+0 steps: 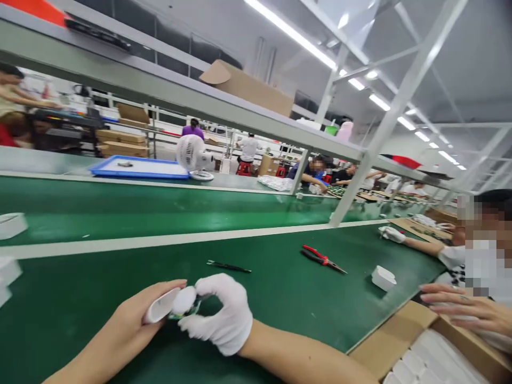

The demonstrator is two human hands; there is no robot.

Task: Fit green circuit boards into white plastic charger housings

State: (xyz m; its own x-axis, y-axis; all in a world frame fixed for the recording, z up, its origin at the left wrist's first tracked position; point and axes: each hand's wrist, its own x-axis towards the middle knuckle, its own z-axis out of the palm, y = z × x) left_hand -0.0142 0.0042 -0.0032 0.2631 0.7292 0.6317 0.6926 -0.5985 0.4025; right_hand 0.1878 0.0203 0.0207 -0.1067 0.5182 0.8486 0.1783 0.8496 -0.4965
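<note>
At the near edge, the bare left hand [138, 312] is closed around a white, hollow plastic housing [160, 308], its open side turned towards the right hand [226, 314]. The right hand, in a white fabric glove, pinches a small green circuit board [175, 316] beside the housing, with a rounded white piece [184, 300] between the hands. To the right, an open brown cardboard box [394, 333] holds white plastic parts [408, 368], and a co-worker's bare hand [464, 308] is over its far side.

Beyond the hands, slim black tweezers [230, 266] and red-and-black long-nose pliers [325, 260] lie apart on the green tabletop [280, 298]; a white plastic shell [384, 278] sits right of the pliers. Past a pale dividing strip [160, 240], a blue-rimmed shallow tray [140, 174] stands beside a white electric fan [192, 154]. Above runs a long grey shelf [160, 88] carrying brown cardboard [256, 90], with seated people farther back
</note>
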